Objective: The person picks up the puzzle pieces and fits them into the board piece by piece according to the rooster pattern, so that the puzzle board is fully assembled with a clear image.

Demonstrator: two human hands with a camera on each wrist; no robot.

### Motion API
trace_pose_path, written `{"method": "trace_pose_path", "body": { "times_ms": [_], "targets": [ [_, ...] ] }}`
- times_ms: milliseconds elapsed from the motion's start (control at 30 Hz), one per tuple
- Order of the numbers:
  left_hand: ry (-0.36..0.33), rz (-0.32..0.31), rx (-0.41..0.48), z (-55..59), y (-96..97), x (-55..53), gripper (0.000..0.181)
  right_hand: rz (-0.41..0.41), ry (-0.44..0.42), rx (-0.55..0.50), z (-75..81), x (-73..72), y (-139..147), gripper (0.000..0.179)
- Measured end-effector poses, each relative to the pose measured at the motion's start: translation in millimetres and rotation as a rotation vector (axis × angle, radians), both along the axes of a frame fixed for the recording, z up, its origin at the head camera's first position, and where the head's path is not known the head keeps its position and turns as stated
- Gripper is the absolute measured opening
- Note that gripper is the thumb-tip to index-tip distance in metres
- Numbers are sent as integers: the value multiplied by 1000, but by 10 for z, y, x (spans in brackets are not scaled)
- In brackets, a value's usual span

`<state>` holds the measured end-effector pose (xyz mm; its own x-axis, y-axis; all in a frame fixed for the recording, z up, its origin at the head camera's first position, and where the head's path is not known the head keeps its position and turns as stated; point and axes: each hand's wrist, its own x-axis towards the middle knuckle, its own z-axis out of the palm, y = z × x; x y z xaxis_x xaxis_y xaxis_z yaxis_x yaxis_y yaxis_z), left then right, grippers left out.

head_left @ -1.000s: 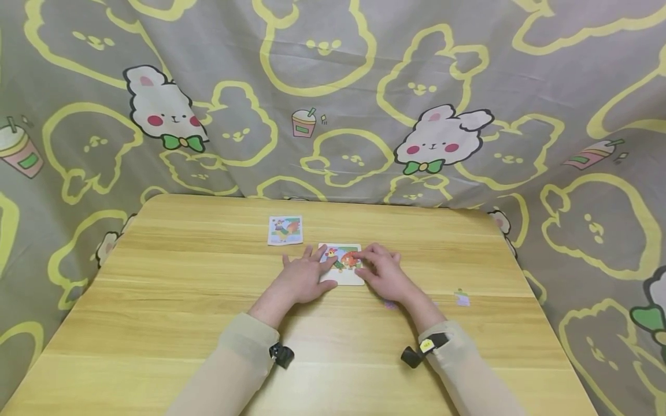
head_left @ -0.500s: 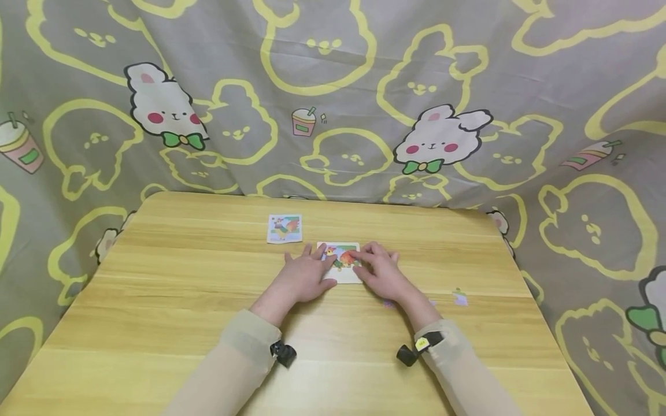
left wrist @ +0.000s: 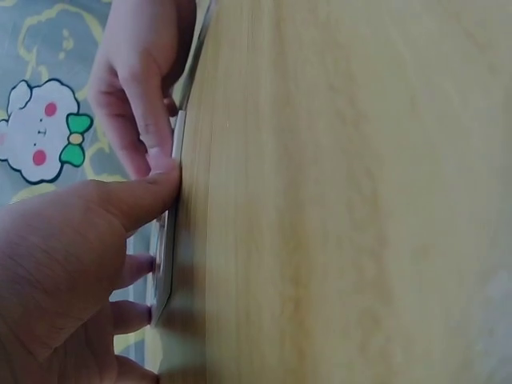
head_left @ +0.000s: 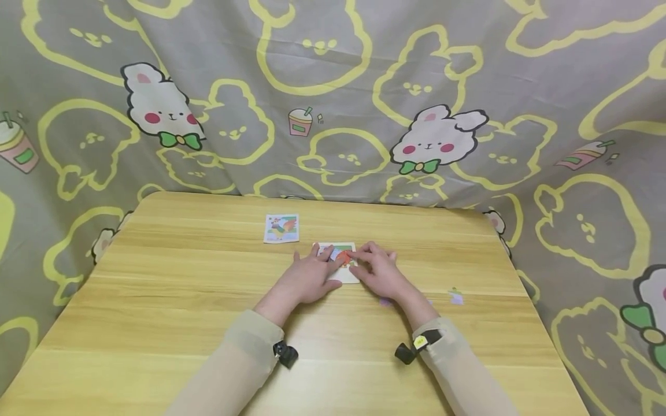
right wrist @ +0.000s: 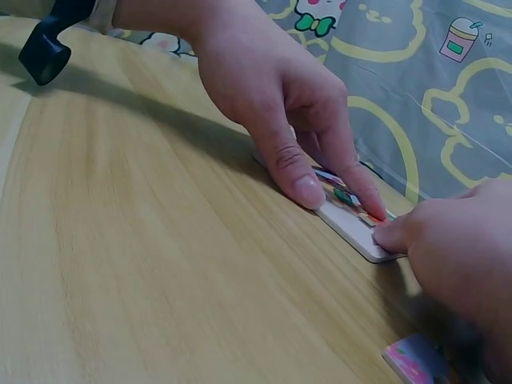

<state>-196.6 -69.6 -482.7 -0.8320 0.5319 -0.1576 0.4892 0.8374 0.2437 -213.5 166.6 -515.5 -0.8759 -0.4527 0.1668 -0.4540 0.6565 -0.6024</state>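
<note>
A small white-bordered jigsaw puzzle (head_left: 344, 278) with a rooster picture lies flat on the wooden table, its lower strip bare white. My left hand (head_left: 307, 279) rests on the puzzle's left half, fingers spread; its index fingertip touches the orange-red tail and its thumb lies at the near edge. My right hand (head_left: 384, 276) is at the right edge, index finger on the picture and thumb near the lower right corner. In the right wrist view, the left index finger presses the picture beside the right thumb (right wrist: 392, 234). Both hands cover part of the picture.
A square picture card (head_left: 281, 229) showing the rooster lies behind and left of the puzzle. Loose jigsaw pieces lie to the right: one purple and green piece (head_left: 456, 297) farther out, another piece (head_left: 385, 301) by the right wrist. A patterned curtain (head_left: 338, 86) hangs behind the table.
My left hand has slid slightly right across the puzzle, its index finger moving from the rooster's front onto the tail. The right hand stays at the right edge with little change.
</note>
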Motion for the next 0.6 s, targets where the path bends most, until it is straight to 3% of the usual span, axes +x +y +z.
{"method": "trace_pose_path", "body": {
  "times_ms": [600],
  "targets": [
    [-18, 2, -13, 43, 2, -22, 68, -84, -92, -52, 8, -17, -46, 36]
  ]
}}
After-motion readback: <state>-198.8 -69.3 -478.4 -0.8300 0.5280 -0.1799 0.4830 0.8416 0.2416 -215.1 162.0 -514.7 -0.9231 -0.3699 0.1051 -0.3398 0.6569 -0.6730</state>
